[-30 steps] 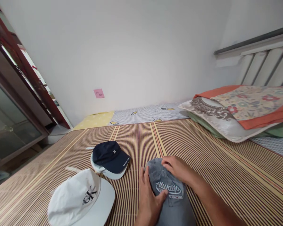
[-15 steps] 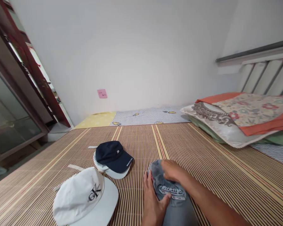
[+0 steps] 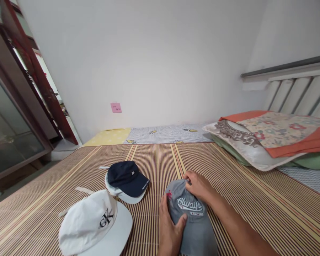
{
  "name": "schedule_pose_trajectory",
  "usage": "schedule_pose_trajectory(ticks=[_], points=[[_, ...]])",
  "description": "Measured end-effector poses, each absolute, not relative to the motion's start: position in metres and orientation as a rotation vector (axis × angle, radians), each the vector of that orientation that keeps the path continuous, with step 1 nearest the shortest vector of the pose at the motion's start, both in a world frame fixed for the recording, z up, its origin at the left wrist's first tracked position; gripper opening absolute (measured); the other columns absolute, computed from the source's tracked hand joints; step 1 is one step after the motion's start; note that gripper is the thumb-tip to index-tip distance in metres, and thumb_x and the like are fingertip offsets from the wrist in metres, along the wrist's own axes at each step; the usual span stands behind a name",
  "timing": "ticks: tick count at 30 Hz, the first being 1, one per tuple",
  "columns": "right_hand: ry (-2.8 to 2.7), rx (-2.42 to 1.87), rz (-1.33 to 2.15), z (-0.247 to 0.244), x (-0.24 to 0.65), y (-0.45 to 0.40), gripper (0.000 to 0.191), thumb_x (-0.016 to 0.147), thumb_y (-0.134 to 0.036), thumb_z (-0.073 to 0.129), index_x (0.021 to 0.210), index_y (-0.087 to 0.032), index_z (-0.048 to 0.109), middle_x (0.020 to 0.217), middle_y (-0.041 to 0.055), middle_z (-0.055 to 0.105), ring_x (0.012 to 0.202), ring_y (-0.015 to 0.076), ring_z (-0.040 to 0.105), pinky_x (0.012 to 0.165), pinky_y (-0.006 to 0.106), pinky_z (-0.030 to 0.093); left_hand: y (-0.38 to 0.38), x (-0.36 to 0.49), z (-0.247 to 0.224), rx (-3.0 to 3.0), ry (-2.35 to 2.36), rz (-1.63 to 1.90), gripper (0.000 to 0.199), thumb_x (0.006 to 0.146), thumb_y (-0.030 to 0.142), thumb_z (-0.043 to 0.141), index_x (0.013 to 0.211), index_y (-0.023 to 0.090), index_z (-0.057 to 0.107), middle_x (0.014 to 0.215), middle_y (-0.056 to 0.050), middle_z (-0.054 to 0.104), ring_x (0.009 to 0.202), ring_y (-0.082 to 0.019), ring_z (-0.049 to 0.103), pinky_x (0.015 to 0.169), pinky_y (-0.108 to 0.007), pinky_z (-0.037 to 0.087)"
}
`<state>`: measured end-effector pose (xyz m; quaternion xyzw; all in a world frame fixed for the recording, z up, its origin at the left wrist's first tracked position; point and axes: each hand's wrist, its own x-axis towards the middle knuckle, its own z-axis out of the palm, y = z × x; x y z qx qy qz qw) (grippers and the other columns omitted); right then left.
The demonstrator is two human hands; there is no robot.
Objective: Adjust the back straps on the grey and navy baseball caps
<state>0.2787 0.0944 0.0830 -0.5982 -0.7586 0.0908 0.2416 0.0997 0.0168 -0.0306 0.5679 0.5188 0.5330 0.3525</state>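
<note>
A grey cap (image 3: 196, 227) with white "Always" lettering lies on the striped mat (image 3: 149, 156), its brim toward me. My left hand (image 3: 172, 225) rests along the cap's left side, fingers apart, thumb on its front. At the top of the crown, my right hand (image 3: 196, 183) pinches the cap's fabric between thumb and fingers. To the left sits a white cap (image 3: 88, 220) with black "CK" letters. Behind it, a navy cap (image 3: 125, 177) is stacked on a pale cap (image 3: 134, 199).
At the right are a white patterned pillow (image 3: 237, 145) and an orange-edged floral cloth (image 3: 290, 129), near a radiator (image 3: 301, 90). A pink note (image 3: 116, 107) is on the wall. A glass-fronted cabinet (image 3: 13, 131) stands at the far left.
My right hand has moved slightly up, drawing the crown's top up into a pinch. The grey cap's front looks smoother, its lettering clearer. The view has shifted slightly.
</note>
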Motion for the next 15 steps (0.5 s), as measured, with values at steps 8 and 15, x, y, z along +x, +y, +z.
schedule_pose_trajectory(ticks=[8,15], points=[[-1.900,-1.540,0.355,0.079,0.304,0.068,0.017,0.089,-0.020,0.047,0.092,-0.020,0.063,0.092,0.0067,0.071,0.085,0.0217,0.066,0.079,0.033,0.048,0.034,0.087,-0.036,1.052,1.293,1.498,0.063,0.083,0.045,0.070,0.135,0.014,0.056,0.151,-0.021,0.056,0.145,-0.032,0.049,0.122,-0.043,0.036],[-1.348,-1.375,1.345,-0.001,0.291,-0.049,0.045,0.084,-0.067,0.060,0.075,-0.023,0.065,0.063,-0.0012,0.065,0.051,0.0151,0.058,0.051,0.026,0.044,0.053,0.062,-0.041,0.725,1.225,1.519,0.050,0.068,0.048,0.080,0.105,0.016,0.070,0.121,-0.019,0.073,0.121,-0.034,0.067,0.108,-0.046,0.050]])
